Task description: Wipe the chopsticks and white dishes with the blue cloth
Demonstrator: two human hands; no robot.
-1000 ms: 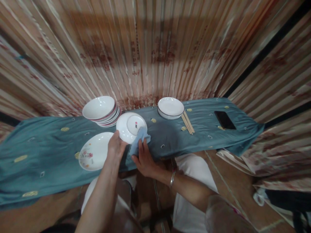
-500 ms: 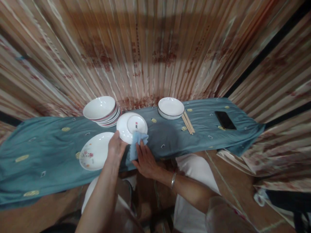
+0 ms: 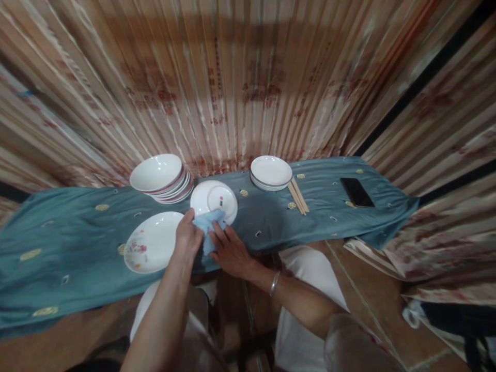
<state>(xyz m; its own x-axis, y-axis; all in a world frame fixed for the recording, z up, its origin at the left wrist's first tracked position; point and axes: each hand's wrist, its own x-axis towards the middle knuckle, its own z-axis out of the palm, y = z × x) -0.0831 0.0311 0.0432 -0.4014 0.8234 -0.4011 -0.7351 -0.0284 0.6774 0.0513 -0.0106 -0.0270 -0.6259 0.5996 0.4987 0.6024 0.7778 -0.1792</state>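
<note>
My left hand (image 3: 188,233) grips the near left edge of a small white plate (image 3: 201,195), whose underside with a foot ring and a small red and black mark faces me. Fingers of my right hand (image 3: 229,249) press a light blue cloth (image 3: 209,226) against the plate's lower part. The cloth covers some of the near rim and hangs below it. Just left of my left hand lies a large oval white plate (image 3: 153,248) with a floral print. Behind it stands a stack of white bowls (image 3: 157,173).
A blue-green cloth (image 3: 89,237) covers the narrow table. At the back stands a stack of small dark-rimmed plates (image 3: 271,170), with wooden chopsticks (image 3: 298,196) beside it. A black phone (image 3: 356,192) lies farther right. A pleated curtain (image 3: 232,103) hangs behind the table.
My right hand has slid the blue cloth left and slightly up across the plate's underside, toward my left hand. The plate has turned and shifted slightly right.
</note>
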